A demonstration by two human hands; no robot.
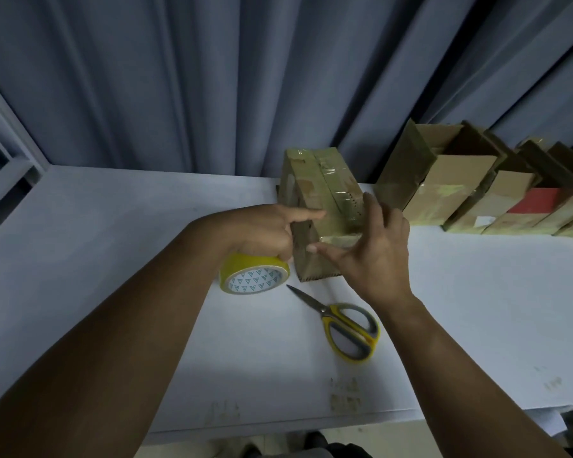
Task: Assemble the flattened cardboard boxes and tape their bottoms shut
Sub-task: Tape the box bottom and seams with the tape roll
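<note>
- Two risks on the L side. The yellow tape roll point(253, 276) sits under the left hand point(262, 233) at the box's near-left corner. If the strip is joined to the roll (can't tell), a tug w/ that hand could skew or lift the tape, or fold it onto itself.
- Middle: the cardboard box point(321, 186) stands on the bench point(113, 242), prob. bottom-up, w/ clear tape along its centre seam. Uneven pressing could trap wrinkles or leave the near end loose, so the flaps spring open. Too much force may cave the flaps in.
- The scissors point(341, 325) lie closed on the bench just in front of the box. A forearm sweep could knock them off.
- R side: a shove could slide the box into the row of assembled boxes point(460, 190), which is near but apart.
- Left hand: index finger straight, tip pressing the box top left of the seam. The other fingers look curled over the roll, gripping it.
- Right hand point(374, 252): spread wide, holds nothing. The thumb tip is on the near top edge where the tape folds over, and the fingers lie against the box's right side.
</note>
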